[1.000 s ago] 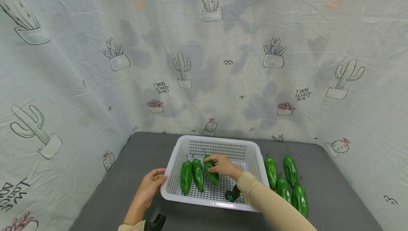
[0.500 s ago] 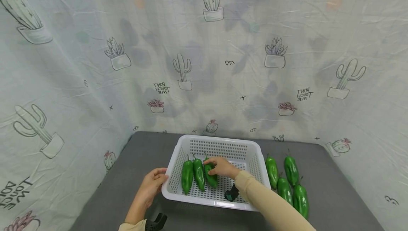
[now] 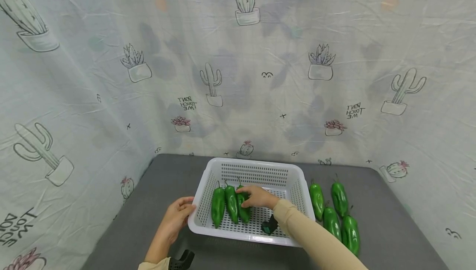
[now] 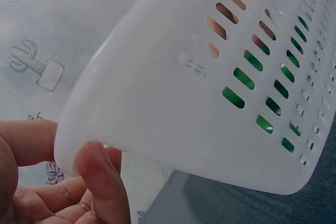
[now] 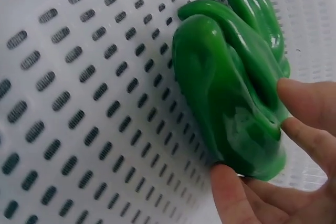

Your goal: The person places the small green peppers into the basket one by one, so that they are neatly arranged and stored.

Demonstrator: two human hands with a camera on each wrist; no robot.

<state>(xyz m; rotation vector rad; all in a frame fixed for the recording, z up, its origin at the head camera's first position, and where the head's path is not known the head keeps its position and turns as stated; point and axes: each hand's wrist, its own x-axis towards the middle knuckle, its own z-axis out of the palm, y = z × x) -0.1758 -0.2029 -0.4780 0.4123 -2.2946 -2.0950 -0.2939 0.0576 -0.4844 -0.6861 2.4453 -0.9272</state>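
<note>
A white perforated plastic basket (image 3: 243,236) stands on the dark table with three long green peppers lying side by side in its left half. My left hand (image 3: 176,217) pinches the basket's left rim; in the left wrist view thumb and fingers (image 4: 102,179) close on the rim's edge. My right hand (image 3: 260,198) reaches inside and holds the rightmost green pepper (image 3: 243,215) by its upper part. In the right wrist view that pepper (image 5: 207,77) lies against the middle pepper (image 5: 257,51), fingers and thumb around one end. The left pepper (image 3: 218,208) is untouched.
Several more green peppers (image 3: 340,199) lie on the grey table (image 3: 160,179) just right of the basket. A curtain printed with cacti (image 3: 238,96) hangs behind and at both sides. A black wrist strap (image 3: 269,225) on my right arm hangs inside the basket.
The right hand has shifted the rightmost pepper to the left, from apart to up against the middle one, and it now stands straighter. My left hand has stayed on the rim.
</note>
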